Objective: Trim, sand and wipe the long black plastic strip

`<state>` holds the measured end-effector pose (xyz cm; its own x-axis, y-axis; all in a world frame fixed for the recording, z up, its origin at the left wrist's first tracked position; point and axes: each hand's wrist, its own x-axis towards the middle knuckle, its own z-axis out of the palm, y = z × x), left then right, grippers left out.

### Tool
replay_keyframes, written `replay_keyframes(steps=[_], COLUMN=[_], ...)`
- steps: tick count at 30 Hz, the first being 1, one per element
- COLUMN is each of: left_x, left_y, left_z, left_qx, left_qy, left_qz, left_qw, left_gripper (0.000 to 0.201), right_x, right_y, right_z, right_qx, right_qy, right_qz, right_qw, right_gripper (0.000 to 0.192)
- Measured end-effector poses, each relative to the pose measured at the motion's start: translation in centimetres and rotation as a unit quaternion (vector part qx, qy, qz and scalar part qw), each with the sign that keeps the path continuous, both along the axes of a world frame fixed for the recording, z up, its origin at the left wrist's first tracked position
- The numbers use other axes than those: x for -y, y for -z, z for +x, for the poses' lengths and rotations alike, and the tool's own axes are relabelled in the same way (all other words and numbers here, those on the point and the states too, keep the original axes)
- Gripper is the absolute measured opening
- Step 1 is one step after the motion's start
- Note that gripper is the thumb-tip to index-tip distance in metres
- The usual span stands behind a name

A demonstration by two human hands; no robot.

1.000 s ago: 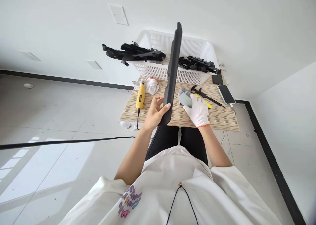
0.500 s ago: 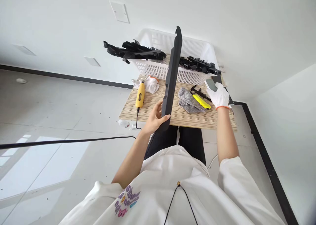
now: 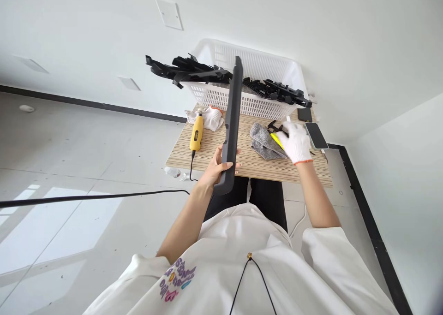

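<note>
Head view shows the long black plastic trim panel (image 3: pixel 232 121) gripped near its lower end by the bare left hand (image 3: pixel 217 166), fingers wrapped round its narrow edge; it stands nearly upright over the front edge of the table (image 3: pixel 214 153), its top leaning toward the white basket (image 3: pixel 256 75). Half a second ago the panel reached higher against the wall; now it sits lower and tilts slightly left. The gloved right hand (image 3: pixel 295 142), which was at the phone (image 3: pixel 316 135) then, has come back to the yellow tool (image 3: pixel 277 139) lying on the grey cloth (image 3: pixel 261 139); its fingers curl over the tool, but whether they have closed on it I cannot tell. The panel is smooth, matte and slim, with a moulded notch near the grip. The cloth is soft and crumpled. The table top has a striped wood grain. The basket is rigid perforated plastic holding angular black plastic parts (image 3: pixel 187 70). A yellow rotary tool (image 3: pixel 196 133) with a black cord lies left of the panel, beside a spare white knit glove (image 3: pixel 209 116).
</note>
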<state>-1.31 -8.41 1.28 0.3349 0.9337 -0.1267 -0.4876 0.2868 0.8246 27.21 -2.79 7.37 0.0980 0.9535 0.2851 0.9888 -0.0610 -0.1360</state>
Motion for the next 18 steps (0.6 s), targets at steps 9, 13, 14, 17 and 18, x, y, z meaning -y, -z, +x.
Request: replay_keyframes(steps=[9,13,14,17,18], left_x=[0.4,0.3,0.3,0.5,0.6], left_y=[-0.9,-0.8,-0.8,-1.0,-1.1], left_z=[-0.1,-0.5,-0.4,0.0,0.1], left_qx=[-0.1,-0.13,-0.133,-0.138,-0.141], left_qy=[-0.032,-0.005,-0.002,0.006,0.007], left_qz=[0.026,0.042,0.049,0.067,0.07], left_qw=[0.994,0.991,0.99,0.988,0.987], left_gripper=[0.062,0.054,0.052,0.048,0.047], right_x=[1.2,0.5,0.4,0.3,0.3], right_y=[-0.1,-2.6,-3.3,-4.9,-5.4], right_z=[-2.8,-1.5,-1.3,-1.1,-1.2], right_qx=[0.032,-0.106,-0.124,-0.136,-0.135], right_qy=[-0.078,-0.032,-0.024,0.0,0.005], right_qz=[-0.049,0.04,0.053,0.076,0.073], right_qw=[0.995,0.993,0.991,0.988,0.988], right_gripper=[0.037,0.037,0.037,0.037,0.037])
